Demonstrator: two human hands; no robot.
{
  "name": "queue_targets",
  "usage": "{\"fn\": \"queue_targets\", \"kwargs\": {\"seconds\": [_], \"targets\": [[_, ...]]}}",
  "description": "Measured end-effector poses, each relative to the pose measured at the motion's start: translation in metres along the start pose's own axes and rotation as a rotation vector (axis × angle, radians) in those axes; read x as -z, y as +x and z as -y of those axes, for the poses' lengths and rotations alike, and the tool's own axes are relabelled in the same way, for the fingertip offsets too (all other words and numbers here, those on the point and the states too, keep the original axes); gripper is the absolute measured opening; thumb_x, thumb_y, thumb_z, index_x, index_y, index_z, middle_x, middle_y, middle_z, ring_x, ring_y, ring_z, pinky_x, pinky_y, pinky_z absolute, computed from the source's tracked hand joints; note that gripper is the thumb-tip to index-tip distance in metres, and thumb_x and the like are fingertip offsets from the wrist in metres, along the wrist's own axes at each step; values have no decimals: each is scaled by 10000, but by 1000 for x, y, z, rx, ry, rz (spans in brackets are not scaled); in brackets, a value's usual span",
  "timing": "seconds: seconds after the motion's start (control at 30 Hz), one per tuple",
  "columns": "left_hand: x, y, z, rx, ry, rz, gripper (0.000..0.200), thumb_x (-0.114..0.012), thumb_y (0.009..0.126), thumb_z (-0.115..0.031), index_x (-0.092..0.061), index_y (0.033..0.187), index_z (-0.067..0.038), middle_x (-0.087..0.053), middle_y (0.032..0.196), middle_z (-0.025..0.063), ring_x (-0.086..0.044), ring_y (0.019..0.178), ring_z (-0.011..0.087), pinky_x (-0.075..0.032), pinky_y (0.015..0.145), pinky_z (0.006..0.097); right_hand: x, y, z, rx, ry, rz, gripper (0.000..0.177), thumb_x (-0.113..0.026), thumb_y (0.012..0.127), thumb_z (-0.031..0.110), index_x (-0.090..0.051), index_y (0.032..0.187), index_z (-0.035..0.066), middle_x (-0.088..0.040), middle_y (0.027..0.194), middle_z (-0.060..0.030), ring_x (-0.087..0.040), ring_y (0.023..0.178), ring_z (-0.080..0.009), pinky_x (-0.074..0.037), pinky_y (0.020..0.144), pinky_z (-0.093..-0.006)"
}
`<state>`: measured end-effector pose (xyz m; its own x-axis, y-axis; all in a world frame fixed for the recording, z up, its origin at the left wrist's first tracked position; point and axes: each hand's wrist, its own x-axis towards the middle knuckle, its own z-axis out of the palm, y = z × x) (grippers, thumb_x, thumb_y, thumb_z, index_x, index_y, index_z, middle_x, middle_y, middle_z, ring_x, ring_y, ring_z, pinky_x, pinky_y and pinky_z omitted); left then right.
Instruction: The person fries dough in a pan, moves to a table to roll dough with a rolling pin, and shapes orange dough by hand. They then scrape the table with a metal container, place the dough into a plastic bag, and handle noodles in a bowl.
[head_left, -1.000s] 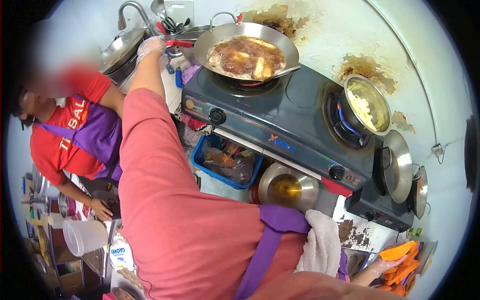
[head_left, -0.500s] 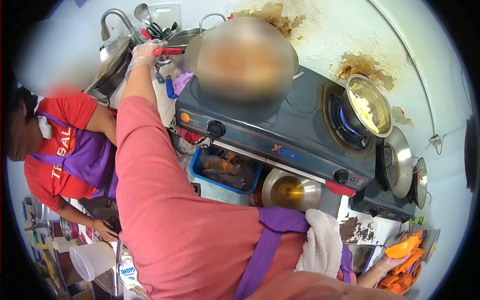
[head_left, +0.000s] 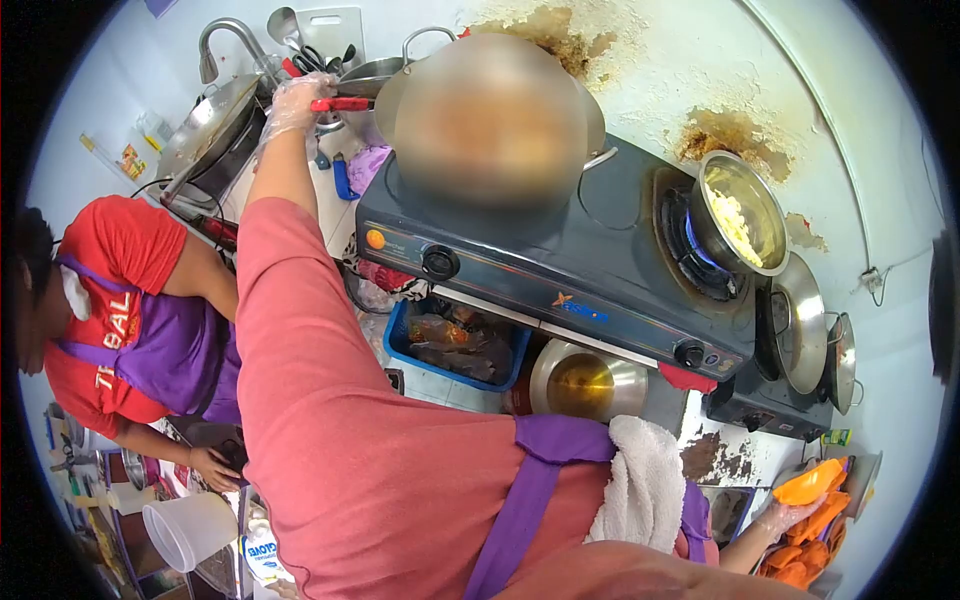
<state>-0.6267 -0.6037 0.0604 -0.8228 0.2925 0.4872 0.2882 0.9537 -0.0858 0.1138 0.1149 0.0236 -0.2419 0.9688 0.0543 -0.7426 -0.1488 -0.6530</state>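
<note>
My left hand (head_left: 292, 103), in a clear plastic glove, is closed around a red handle (head_left: 340, 104) at the back left of the stove. Its far end runs into a blurred patch over the left burner, so I cannot make out what it belongs to. Far to the right, my right hand (head_left: 782, 517), also gloved, holds an orange bowl (head_left: 806, 483) tilted above several other orange bowls (head_left: 790, 572). On the lit right burner sits a metal bowl (head_left: 757, 205) with pale yellow pieces (head_left: 732, 222) in it.
The two-burner stove (head_left: 540, 275) stands against a stained wall. Below it are a blue basket (head_left: 400, 330) and a metal bowl of oil (head_left: 625, 388). Woks (head_left: 800, 320) lean at the right. A co-worker in a red shirt (head_left: 130, 235) stands left, near a faucet (head_left: 235, 30).
The co-worker's head and body have shifted down and left, uncovering the wall behind. The orange bowl in my right hand has tilted slightly. My left hand keeps hold of the red handle.
</note>
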Motion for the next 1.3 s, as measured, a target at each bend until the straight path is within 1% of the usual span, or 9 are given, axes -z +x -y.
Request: {"fn": "queue_targets", "kwargs": {"seconds": [0.03, 0.1, 0.37, 0.43, 0.63, 0.7, 0.87, 0.97, 1.3], "targets": [[-5, 3, 6, -3, 0, 2, 273, -499, 798, -270, -612, 1039, -209, -610, 1016, 57, -583, 942, 236, -439, 797, 343, -1, 1, -1, -3, -7, -1, 384, -601, 784, 255, -547, 1113, 64, -598, 1078, -73, -598, 928, -193, -506, 797, -333], [-10, 9, 15, 241, -777, -55, 252, -503, 796, -191, -617, 1013, -134, -624, 926, 100, -600, 858, 220, -448, 757, 323, 0, 2, -2, -2, -21, -2, 386, -601, 784, 260, -547, 1113, 67, -598, 1077, -73, -598, 926, -194, -507, 793, -333], [-2, 31, 45, 30, -345, -463, 210, -517, 844, -178, -619, 1006, -92, -636, 938, 137, -609, 849, 252, -459, 751, 356, 0, 11, -5, -8, -76, -4, 391, -600, 785, 281, -549, 1112, 75, -600, 1073, -69, -601, 916, -194, -511, 780, -334], [52, 16, 7, 270, -196, -362, 226, -502, 857, -224, -615, 1015, -108, -622, 973, 153, -598, 896, 297, -458, 768, 379, 1, 15, -3, -13, -91, -9, 392, -600, 785, 287, -549, 1112, 77, -600, 1071, -68, -602, 913, -194, -513, 777, -335], [105, 23, 40, -222, 228, -835, 171, -498, 864, -216, -619, 959, -140, -636, 828, 108, -623, 696, 268, -509, 576, 342, 7, 31, -1, -18, -117, 9, 396, -599, 785, 302, -550, 1112, 83, -601, 1068, -66, -604, 906, -195, -516, 766, -336], [136, 7, 19, -37, 325, -682, 228, -467, 876, -266, -621, 968, -126, -636, 826, 110, -621, 704, 296, -512, 578, 365, -17, 23, -11, 1, -128, -48, 440, -561, 789, 404, -540, 1120, 115, -612, 1032, -55, -612, 857, -200, -527, 689, -345], [219, -64, -124, -151, 619, -972, 134, -593, 833, -277, -657, 832, -159, -643, 751, 12, -620, 607, 168, -489, 498, 251, -30, 20, -18, -50, 12, 102, 477, -524, 818, 374, -485, 1189, 76, -573, 1115, -90, -602, 895, -220, -535, 668, -372], [248, -104, -219, -494, 275, -1049, 88, -664, 782, -169, -645, 847, -112, -647, 750, 35, -619, 601, 169, -486, 500, 245, -9, 37, -14, -52, 86, 181, 453, -514, 822, 366, -509, 1151, 54, -603, 1045, -110, -611, 854, -246, -527, 697, -381], [272, -321, -601, -1048, -654, -132, 269, -635, 596, -11, -588, 858, -42, -515, 670, 56, -499, 592, 215, -406, 545, 305, 53, 103, 33, -384, 377, 408, 387, -524, 812, 295, -555, 1096, 34, -609, 1046, -126, -604, 917, -253, -499, 818, -379]]}}
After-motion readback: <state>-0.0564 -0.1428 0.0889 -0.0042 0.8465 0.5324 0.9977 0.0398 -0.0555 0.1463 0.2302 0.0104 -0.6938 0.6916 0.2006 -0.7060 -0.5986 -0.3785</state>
